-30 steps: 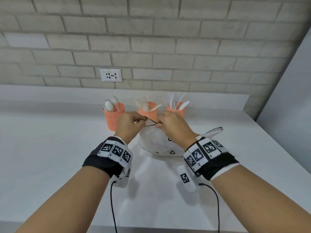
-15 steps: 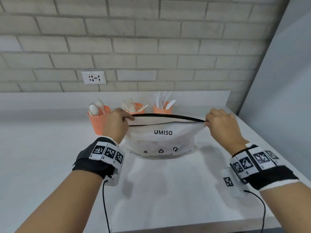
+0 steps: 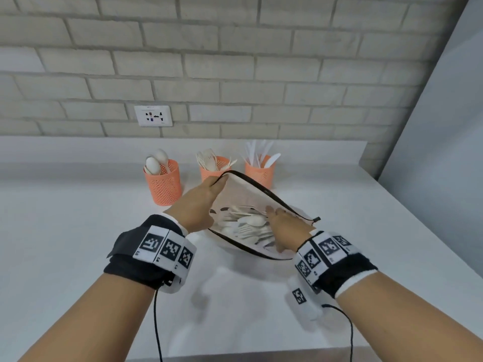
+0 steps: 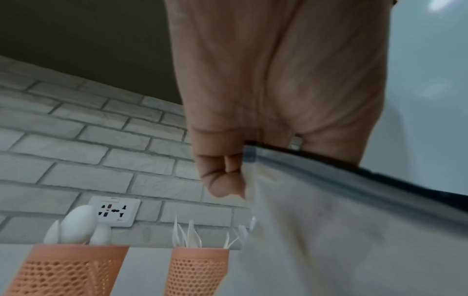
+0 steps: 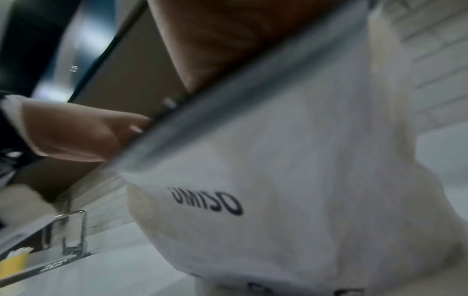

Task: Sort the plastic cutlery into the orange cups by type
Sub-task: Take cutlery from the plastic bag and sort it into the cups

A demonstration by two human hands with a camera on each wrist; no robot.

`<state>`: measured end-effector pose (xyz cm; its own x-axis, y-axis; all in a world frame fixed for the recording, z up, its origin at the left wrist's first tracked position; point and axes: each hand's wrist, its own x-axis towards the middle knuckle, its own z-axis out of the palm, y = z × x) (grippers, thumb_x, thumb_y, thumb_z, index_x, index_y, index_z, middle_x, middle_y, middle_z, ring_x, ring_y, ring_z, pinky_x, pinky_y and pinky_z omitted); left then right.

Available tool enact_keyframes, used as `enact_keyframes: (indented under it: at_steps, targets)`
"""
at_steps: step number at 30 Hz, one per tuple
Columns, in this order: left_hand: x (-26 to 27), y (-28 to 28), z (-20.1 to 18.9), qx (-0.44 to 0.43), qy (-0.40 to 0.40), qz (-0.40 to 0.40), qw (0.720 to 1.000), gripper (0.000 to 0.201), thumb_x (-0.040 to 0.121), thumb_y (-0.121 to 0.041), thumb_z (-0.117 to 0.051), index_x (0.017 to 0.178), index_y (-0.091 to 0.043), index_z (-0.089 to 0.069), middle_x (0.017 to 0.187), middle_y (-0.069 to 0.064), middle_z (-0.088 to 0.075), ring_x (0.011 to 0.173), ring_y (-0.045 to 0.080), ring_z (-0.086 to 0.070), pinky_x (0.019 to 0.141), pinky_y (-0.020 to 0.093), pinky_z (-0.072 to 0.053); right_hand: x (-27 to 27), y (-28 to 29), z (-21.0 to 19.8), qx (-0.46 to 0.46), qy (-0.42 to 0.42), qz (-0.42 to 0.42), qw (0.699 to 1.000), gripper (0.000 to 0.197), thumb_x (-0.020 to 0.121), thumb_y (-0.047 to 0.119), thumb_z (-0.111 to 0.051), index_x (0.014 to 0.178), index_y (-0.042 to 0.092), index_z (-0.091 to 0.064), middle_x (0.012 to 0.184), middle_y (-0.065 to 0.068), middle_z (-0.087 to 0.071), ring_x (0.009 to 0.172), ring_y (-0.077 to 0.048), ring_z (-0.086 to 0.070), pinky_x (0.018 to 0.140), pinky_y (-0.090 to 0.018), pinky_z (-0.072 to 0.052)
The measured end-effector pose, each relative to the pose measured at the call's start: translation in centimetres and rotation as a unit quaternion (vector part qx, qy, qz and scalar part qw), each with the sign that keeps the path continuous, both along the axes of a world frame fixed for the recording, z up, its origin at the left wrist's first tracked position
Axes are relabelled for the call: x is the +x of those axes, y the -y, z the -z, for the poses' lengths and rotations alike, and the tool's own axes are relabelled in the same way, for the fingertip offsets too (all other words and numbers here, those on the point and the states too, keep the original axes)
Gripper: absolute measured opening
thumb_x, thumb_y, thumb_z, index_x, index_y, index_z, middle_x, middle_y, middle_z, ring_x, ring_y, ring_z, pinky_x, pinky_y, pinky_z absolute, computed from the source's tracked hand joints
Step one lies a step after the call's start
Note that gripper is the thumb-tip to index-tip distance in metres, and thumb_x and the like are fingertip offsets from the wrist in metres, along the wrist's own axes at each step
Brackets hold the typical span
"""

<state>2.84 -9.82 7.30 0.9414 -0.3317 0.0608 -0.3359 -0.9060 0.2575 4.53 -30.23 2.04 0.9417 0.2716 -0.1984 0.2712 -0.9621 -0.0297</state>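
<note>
Spreading across the whole lower part of the head view, a wide white countertop (image 3: 78, 244) was seen, bounded at the back by a grey brick wall (image 3: 235, 61) and at the right by a pale grey panel (image 3: 444, 152); bare surface lay to the left of and in front of the hands. A translucent white zip bag with a black-trimmed mouth (image 3: 251, 194) was held open near the middle of the counter, just in front of the cups. Its rear rim was pinched by the left hand (image 3: 202, 202), thumb over the trim and fingers curled behind it, as confirmed in the left wrist view (image 4: 222, 176). The right hand (image 3: 283, 228) was reached into the mouth, fingers loosely extended and touching the white plastic cutlery pile (image 3: 245, 226) inside; whether a piece was gripped could not be told. Three orange perforated cups stood in a row behind the bag: the spoon cup (image 3: 163, 185) at left, well apart, the fork cup (image 3: 213, 169) partly hidden by the bag, and the knife cup (image 3: 260, 171) at right. A white wall socket (image 3: 153, 116) was set above them.
</note>
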Motion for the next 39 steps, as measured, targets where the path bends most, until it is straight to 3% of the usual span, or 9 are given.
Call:
enact_keyframes:
  at_steps: [4, 8, 14, 20, 23, 26, 30, 34, 39]
  targets:
    - [-0.8, -0.6, 0.5, -0.034, -0.018, 0.045, 0.998, 0.091, 0.074, 0.005, -0.058, 0.147, -0.023, -0.012, 0.147, -0.004, -0.024, 0.107, 0.023, -0.052, 0.067, 0.018, -0.036, 1.8, -1.1, 1.8, 0.076, -0.052, -0.008, 0.996, 0.115, 0.065, 0.022, -0.081, 0.147, 0.012, -0.002, 0.148, -0.013, -0.030, 0.133, -0.031, -0.038, 0.105, -0.041, -0.040]
    - [-1.1, -1.1, 1.5, -0.062, -0.009, 0.062, 0.996, 0.086, 0.073, 0.007, -0.054, 0.146, -0.024, -0.020, 0.144, -0.003, -0.029, 0.101, 0.021, -0.052, 0.063, 0.012, -0.037, 2.4, -0.7, 2.5, 0.174, -0.042, -0.063, 0.982, 0.073, 0.065, 0.020, -0.080, 0.124, 0.010, -0.039, 0.113, -0.006, -0.048, 0.106, -0.026, -0.051, 0.096, -0.038, -0.044]
    - [-0.7, -2.0, 1.6, -0.130, 0.039, 0.067, 0.989, 0.073, 0.073, 0.013, -0.046, 0.136, -0.024, -0.042, 0.132, -0.002, -0.041, 0.093, 0.021, -0.054, 0.074, 0.027, -0.046, 2.6, -0.4, 2.5, 0.314, 0.019, -0.073, 0.947, 0.025, 0.078, 0.019, -0.070, 0.096, 0.016, -0.053, 0.098, -0.003, -0.057, 0.091, -0.020, -0.054, 0.080, -0.029, -0.043]
    - [1.2, -2.1, 1.1, -0.220, 0.091, 0.030, 0.971, 0.033, 0.079, 0.008, -0.053, 0.098, -0.019, -0.051, 0.101, -0.002, -0.054, 0.074, 0.019, -0.051, 0.066, 0.027, -0.041, 1.2, -1.7, -0.2, 0.460, 0.007, -0.107, 0.882, 0.027, 0.075, -0.002, -0.068, 0.094, 0.016, -0.059, 0.083, 0.010, -0.061, 0.075, 0.007, -0.057, 0.071, -0.010, -0.042]
    - [2.4, -2.3, 0.8, -0.259, 0.070, -0.004, 0.963, 0.033, 0.083, 0.005, -0.052, 0.105, -0.019, -0.042, 0.101, 0.000, -0.054, 0.066, 0.012, -0.049, 0.060, 0.022, -0.038, -0.5, -2.1, -2.0, 0.498, -0.019, -0.106, 0.860, 0.032, 0.077, -0.007, -0.066, 0.082, 0.024, -0.057, 0.068, 0.022, -0.062, 0.067, 0.015, -0.056, 0.065, -0.002, -0.040]
    - [3.1, -1.9, 0.2, -0.209, 0.038, 0.016, 0.977, 0.041, 0.083, -0.002, -0.059, 0.122, -0.012, -0.050, 0.103, 0.001, -0.055, 0.078, 0.016, -0.049, 0.068, 0.021, -0.036, -2.1, -2.2, -4.3, 0.559, -0.055, -0.093, 0.822, 0.039, 0.069, -0.015, -0.063, 0.068, 0.023, -0.054, 0.056, 0.017, -0.060, 0.057, 0.006, -0.055, 0.060, -0.007, -0.041]
    - [2.6, 1.2, -0.3, -0.125, -0.098, 0.114, 0.981, 0.025, 0.080, -0.015, -0.068, 0.105, -0.012, -0.064, 0.104, -0.014, -0.052, 0.094, 0.003, -0.046, 0.077, 0.005, -0.033, -2.8, -2.1, -7.8, 0.642, -0.080, -0.063, 0.760, 0.017, 0.056, -0.009, -0.059, 0.073, -0.008, -0.058, 0.071, -0.018, -0.054, 0.068, -0.025, -0.055, 0.061, -0.031, -0.046]
    - [2.0, 3.7, 3.2, 0.117, -0.248, 0.172, 0.946, 0.014, 0.078, -0.017, -0.068, 0.092, -0.015, -0.066, 0.142, -0.008, -0.035, 0.124, 0.014, -0.037, 0.103, 0.030, -0.031, -2.2, -1.3, -9.4, 0.690, -0.109, -0.001, 0.716, 0.014, 0.060, -0.011, -0.055, 0.068, 0.001, -0.056, 0.061, -0.016, -0.049, 0.055, -0.024, -0.050, 0.054, -0.030, -0.045]
    - [2.8, 2.1, 5.3, 0.283, -0.167, 0.145, 0.933, 0.012, 0.069, -0.027, -0.077, 0.079, -0.025, -0.071, 0.125, -0.004, -0.037, 0.114, 0.022, -0.035, 0.088, 0.036, -0.040, -1.1, -0.9, -7.6, 0.676, -0.114, 0.086, 0.723, 0.019, 0.070, -0.018, -0.050, 0.066, 0.000, -0.054, 0.054, -0.011, -0.049, 0.050, -0.021, -0.049, 0.048, -0.024, -0.045]
